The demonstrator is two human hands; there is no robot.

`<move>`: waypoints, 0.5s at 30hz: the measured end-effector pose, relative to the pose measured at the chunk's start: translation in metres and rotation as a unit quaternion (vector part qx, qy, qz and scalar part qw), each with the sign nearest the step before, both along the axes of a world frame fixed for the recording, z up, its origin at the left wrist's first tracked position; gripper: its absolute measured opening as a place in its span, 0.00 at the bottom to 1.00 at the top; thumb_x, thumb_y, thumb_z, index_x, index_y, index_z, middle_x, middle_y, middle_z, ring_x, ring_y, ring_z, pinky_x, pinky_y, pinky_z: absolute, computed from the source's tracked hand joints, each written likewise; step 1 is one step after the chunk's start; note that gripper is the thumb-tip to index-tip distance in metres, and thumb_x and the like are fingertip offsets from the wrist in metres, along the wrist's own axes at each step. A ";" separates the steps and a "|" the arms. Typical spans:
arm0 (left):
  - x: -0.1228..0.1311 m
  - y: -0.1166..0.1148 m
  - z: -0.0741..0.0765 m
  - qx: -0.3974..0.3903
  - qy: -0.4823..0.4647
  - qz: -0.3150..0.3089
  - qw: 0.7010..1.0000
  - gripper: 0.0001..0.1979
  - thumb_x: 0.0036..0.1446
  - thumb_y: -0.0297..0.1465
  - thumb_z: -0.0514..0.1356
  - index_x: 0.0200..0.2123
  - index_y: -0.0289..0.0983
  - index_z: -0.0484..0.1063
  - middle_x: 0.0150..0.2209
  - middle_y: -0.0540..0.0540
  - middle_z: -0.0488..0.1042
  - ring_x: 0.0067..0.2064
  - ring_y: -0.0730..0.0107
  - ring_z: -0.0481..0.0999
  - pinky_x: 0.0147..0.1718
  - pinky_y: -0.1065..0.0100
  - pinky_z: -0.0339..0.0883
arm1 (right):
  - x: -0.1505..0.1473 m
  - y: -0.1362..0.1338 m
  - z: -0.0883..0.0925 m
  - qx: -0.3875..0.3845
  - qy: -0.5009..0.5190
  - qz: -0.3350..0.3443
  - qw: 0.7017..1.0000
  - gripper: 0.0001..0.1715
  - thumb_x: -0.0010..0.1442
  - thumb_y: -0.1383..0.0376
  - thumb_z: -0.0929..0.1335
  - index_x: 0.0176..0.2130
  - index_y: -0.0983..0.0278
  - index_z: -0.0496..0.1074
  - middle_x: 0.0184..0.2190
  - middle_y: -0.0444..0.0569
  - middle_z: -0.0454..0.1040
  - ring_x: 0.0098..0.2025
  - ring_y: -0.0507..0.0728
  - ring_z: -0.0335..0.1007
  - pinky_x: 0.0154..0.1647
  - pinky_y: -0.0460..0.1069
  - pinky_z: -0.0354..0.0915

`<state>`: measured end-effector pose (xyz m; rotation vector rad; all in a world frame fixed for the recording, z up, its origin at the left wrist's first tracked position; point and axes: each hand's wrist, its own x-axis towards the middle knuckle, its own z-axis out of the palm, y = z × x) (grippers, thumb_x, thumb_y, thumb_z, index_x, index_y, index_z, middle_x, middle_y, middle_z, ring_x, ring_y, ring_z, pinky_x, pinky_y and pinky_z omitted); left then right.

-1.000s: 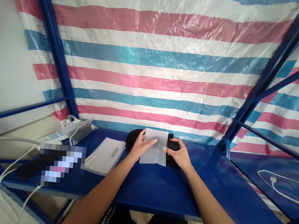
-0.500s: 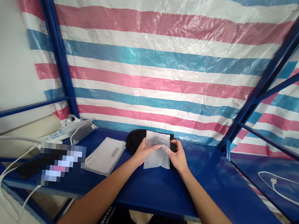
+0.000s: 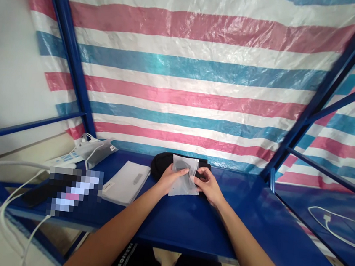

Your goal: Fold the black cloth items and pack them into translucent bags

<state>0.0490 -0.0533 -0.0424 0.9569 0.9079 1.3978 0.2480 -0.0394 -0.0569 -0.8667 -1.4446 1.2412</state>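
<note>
A small frosted plastic zip bag is held up over the blue shelf, its zip edge facing right. My left hand grips it from the left, thumb across the front and fingers hidden behind. On the right edge, my right hand pinches the bag between thumb and fingertips, its fingers curled. Just behind the bag lies a folded black cloth item, partly covered by the bag and my hands. A stack of similar frosted bags with printed labels rests to the left of my left hand.
The blue metal shelf runs between blue posts, with a striped plastic sheet behind. White cables, a grey pouch and a blurred-out device are at left. Another white cable lies far right.
The bag has tilted and its right edge has drawn in a little to the left. My right hand's fingers have shifted along that edge and curled more. The view has moved slightly.
</note>
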 end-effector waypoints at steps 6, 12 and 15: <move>-0.007 0.004 -0.004 -0.012 0.022 0.001 1.000 0.34 0.47 0.41 0.82 0.55 0.38 0.77 0.52 0.36 0.83 0.48 0.48 0.86 0.51 0.50 0.78 | 0.005 -0.006 0.011 -0.018 0.010 0.080 0.997 0.28 0.57 0.41 0.78 0.44 0.58 0.78 0.42 0.47 0.78 0.39 0.61 0.77 0.32 0.54 0.80; -0.006 -0.002 0.002 -0.004 0.032 -0.030 0.999 0.35 0.47 0.41 0.82 0.56 0.38 0.77 0.52 0.36 0.83 0.50 0.47 0.85 0.53 0.48 0.77 | 0.010 -0.007 0.011 -0.029 0.005 0.135 0.990 0.26 0.52 0.46 0.82 0.42 0.58 0.79 0.43 0.46 0.82 0.39 0.59 0.80 0.35 0.52 0.78; -0.003 -0.004 0.002 -0.006 0.045 -0.044 0.998 0.33 0.49 0.41 0.81 0.56 0.39 0.78 0.52 0.37 0.84 0.51 0.48 0.85 0.52 0.51 0.78 | 0.004 -0.010 0.011 -0.023 0.013 0.143 0.989 0.28 0.50 0.48 0.83 0.45 0.57 0.79 0.44 0.46 0.83 0.43 0.62 0.81 0.41 0.55 0.79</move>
